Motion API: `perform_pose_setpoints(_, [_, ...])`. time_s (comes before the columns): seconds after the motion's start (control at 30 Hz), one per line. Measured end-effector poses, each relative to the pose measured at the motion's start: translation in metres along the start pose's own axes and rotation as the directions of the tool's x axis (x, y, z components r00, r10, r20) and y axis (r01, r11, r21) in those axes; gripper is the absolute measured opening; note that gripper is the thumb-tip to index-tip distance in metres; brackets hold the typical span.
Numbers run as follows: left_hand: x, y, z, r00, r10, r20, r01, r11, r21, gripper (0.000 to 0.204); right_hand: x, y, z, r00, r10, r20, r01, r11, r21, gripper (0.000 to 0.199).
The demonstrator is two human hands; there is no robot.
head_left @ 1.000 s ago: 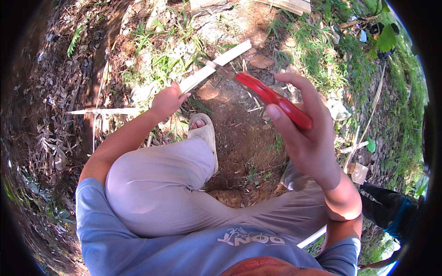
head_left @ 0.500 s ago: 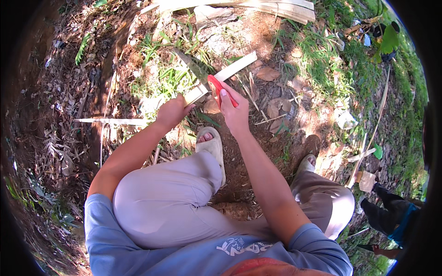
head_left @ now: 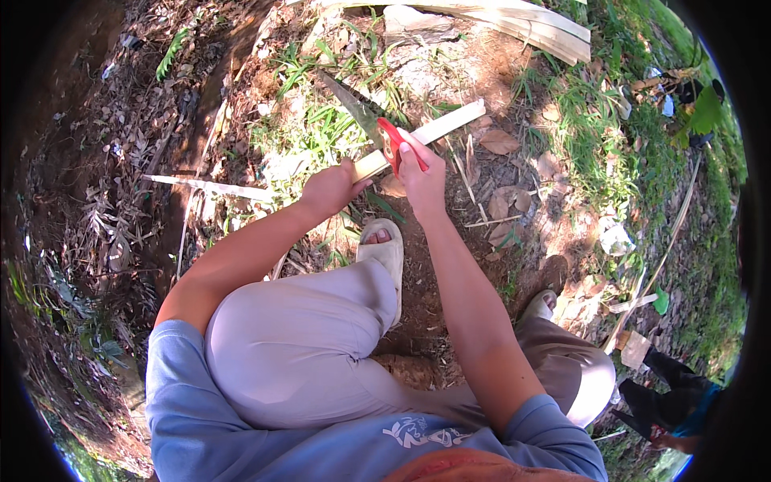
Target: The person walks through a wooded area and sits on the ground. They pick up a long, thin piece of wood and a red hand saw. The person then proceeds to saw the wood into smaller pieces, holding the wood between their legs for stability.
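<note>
My left hand [head_left: 331, 191] is closed around the near end of a pale wooden strip [head_left: 451, 122], which slants away to the upper right, low over the ground. In my right hand [head_left: 426, 177] is a hand saw, gripped by its red handle [head_left: 393, 145]. The grey saw blade [head_left: 352, 104] points up and left, lying across the strip just beyond my left hand. The blade's cutting edge is too small to make out where it meets the wood. Both hands work close together in front of my sandalled foot [head_left: 381, 245].
Long pale wooden slats [head_left: 546, 28] lie stacked at the far side. A pointed wooden stake [head_left: 209, 187] rests on leaf litter at left. Grass tufts [head_left: 321, 132] and dry leaves [head_left: 499, 142] surround the strip. Another person's dark-clothed part [head_left: 666, 394] shows at lower right, near a pale block [head_left: 634, 350].
The view has shifted, so the ground appears farther right and lower. My right hand has pushed the saw forward and slightly left across the strip; my left hand keeps its hold.
</note>
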State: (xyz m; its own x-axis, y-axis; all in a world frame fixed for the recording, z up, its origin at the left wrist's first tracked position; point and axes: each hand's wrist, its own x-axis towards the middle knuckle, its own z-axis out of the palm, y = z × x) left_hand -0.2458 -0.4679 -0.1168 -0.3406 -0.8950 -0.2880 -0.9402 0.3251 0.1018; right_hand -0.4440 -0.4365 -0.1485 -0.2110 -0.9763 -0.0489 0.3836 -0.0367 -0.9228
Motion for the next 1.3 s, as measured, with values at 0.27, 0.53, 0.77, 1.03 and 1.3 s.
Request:
perform_pose_setpoints(0.27, [-0.004, 0.003, -0.002, 0.999, -0.01, 0.032, 0.013, 0.996, -0.089, 0.062, -0.01, 0.005, -0.012, 0.997, 0.05, 0.052, -0.047, 0.997, -0.061, 0.037])
perform_pose_setpoints(0.53, [0.005, -0.014, -0.005, 0.999, 0.041, -0.018, -0.042, 0.996, -0.082, 0.065, -0.05, -0.02, -0.034, 0.993, 0.108, 0.053, -0.095, 0.974, -0.203, 0.039])
perform_pose_setpoints(0.77, [-0.005, 0.01, 0.016, 0.996, 0.088, 0.027, -0.082, 0.985, -0.153, 0.061, -0.098, -0.09, -0.05, 0.984, 0.167, 0.065, -0.103, 0.825, -0.555, 0.041])
perform_pose_setpoints(1.03, [0.001, 0.023, 0.02, 0.994, 0.105, -0.013, -0.105, 0.969, -0.226, 0.064, -0.22, -0.197, -0.089, 0.977, 0.211, -0.025, -0.178, 0.749, -0.638, 0.044])
perform_pose_setpoints(1.3, [-0.009, 0.018, 0.005, 0.998, 0.055, 0.027, -0.05, 0.984, -0.169, 0.062, -0.227, -0.293, -0.113, 0.997, -0.067, 0.041, 0.077, 0.736, -0.672, 0.043])
